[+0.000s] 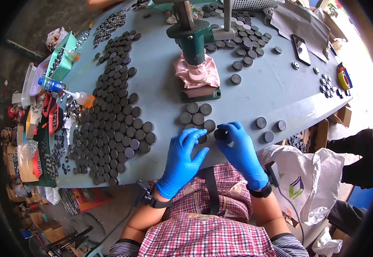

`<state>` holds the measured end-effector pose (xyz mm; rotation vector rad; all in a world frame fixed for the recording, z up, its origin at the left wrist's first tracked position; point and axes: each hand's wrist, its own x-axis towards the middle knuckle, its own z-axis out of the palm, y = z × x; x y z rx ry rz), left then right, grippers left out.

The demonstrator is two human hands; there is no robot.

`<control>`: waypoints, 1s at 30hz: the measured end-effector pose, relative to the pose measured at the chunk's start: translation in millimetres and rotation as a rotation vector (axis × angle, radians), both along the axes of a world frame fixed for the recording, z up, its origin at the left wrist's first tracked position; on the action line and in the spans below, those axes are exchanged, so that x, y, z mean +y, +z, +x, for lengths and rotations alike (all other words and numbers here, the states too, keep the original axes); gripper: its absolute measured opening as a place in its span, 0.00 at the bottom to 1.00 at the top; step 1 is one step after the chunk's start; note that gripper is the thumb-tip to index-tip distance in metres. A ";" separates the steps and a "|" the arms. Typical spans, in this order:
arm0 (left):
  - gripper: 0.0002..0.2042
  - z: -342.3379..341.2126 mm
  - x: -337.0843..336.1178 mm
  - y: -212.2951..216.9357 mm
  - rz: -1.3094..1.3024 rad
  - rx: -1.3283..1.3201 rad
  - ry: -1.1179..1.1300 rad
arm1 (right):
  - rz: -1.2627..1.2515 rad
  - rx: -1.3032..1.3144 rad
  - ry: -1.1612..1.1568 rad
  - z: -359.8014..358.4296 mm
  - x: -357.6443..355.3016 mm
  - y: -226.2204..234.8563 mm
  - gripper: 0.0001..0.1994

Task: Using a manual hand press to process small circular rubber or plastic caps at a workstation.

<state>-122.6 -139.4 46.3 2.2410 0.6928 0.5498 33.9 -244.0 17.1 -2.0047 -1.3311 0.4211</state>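
Left hand [182,158]: blue glove, palm down on the surface [276,92], fingers spread and loosely open; fingertips resting at the edge of a small cluster of dark discs [197,115]; nothing clamped in the grip.
Right hand [240,150]: blue glove, fingers curled inward, grip closed around one dark round disc [220,134] pinched between thumb and fingertips, just above the surface near its front edge.
Held disc: flat, round, dark grey; just beside the small cluster, directly between the two hands.
Small cluster: a few discs lying flat, touching or nearly so, in front of the press base.
Press [193,40]: green hand press, upright at centre of the surface; pink cloth [197,73] bunched under its head, dark green base plate below.
Large disc field [113,115]: many dark discs lying flat to the person's left, packed edge to edge, running from the near edge toward the far side.
Far discs [242,38]: second group behind and to the right of the press.
Loose discs [270,128]: three lying singly to the right of the right hand, apart from each other.
Squeeze bottle [81,97]: lying on its side at the left rim, orange liquid inside, nozzle pointing left.
Green tray [62,58]: at the left rim, small metal parts inside.
Tape roll [344,79]: yellow, at the far right edge.
White bag [310,180]: below the surface edge, right of the person.
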 end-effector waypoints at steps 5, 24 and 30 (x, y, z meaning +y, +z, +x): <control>0.24 2.0 -10.5 11.0 0.017 -0.072 -0.081 | 0.220 1.286 -0.018 -11.6 -18.0 25.1 0.18; 0.23 0.4 -10.1 20.8 0.131 -0.081 -0.103 | 0.342 1.158 -0.008 -15.7 -17.7 31.9 0.19; 0.19 0.1 -6.2 6.4 0.002 -0.018 -0.019 | 0.245 -0.051 -0.197 48.8 34.8 -15.5 0.23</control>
